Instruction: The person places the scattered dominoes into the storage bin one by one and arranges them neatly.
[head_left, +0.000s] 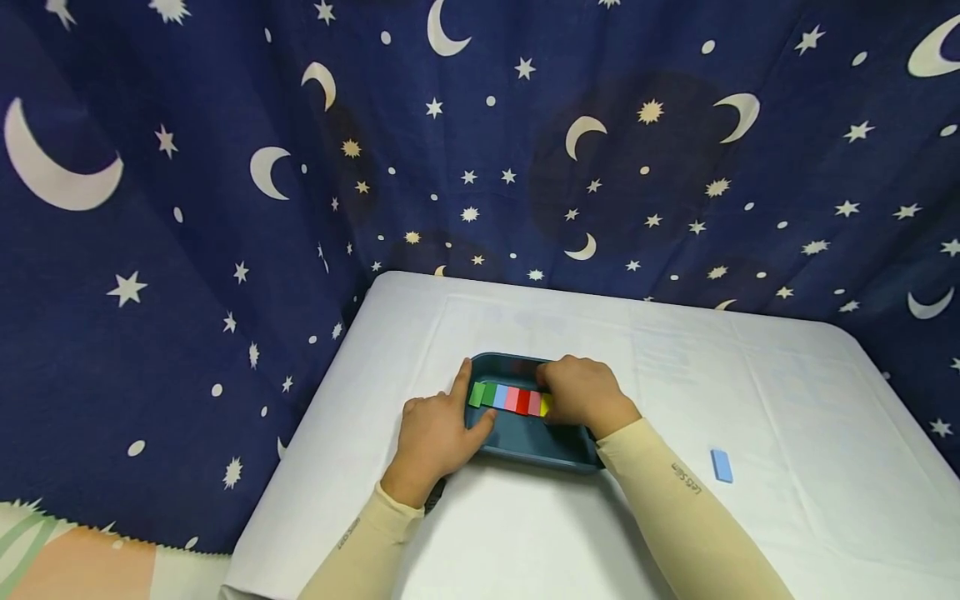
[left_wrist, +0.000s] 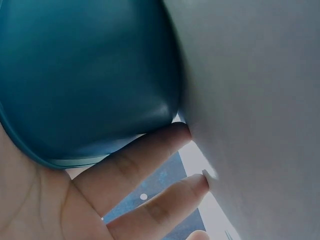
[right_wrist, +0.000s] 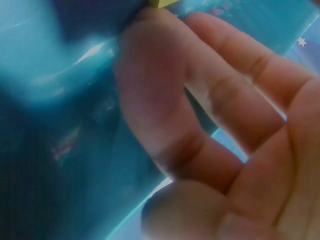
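Note:
A dark teal tray (head_left: 517, 448) sits on the table, holding a tight row of small coloured blocks: green blocks (head_left: 483, 393) at the left, then light blue, pink and red. At the row's right end is a yellow block (head_left: 546, 405), partly hidden by my right hand (head_left: 585, 392). That hand reaches over the tray, its bent fingertips at the yellow block; a yellow corner shows by them in the right wrist view. My left hand (head_left: 437, 433) grips the tray's left end, thumb inside near the row and fingers along the outer wall (left_wrist: 100, 75).
To the right of the tray, a single light blue block (head_left: 722, 466) lies on the white-covered table (head_left: 645, 350). A dark blue curtain (head_left: 480, 150) with moons and stars hangs behind the table and along its left side.

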